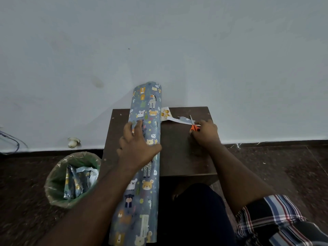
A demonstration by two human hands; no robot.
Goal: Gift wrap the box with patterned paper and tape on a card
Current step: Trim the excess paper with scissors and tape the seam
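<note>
Left hand [137, 144] spread wide, pressing on patterned paper roll [142, 157] across dark table [177, 157]. Right hand [205, 134] gripping orange scissors [193, 126] beside paper scrap [177, 120].

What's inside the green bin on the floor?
The green bin has a clear liner and holds crumpled scraps of animal-print wrapping paper plus a pale scrap. Anything beneath those scraps is covered, so the bottom cannot be seen.

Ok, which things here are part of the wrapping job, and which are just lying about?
For the job:
patterned paper roll, under the left hand
orange scissors, at the right hand
card

Lying about:
paper offcut
lined bin of scraps
</note>
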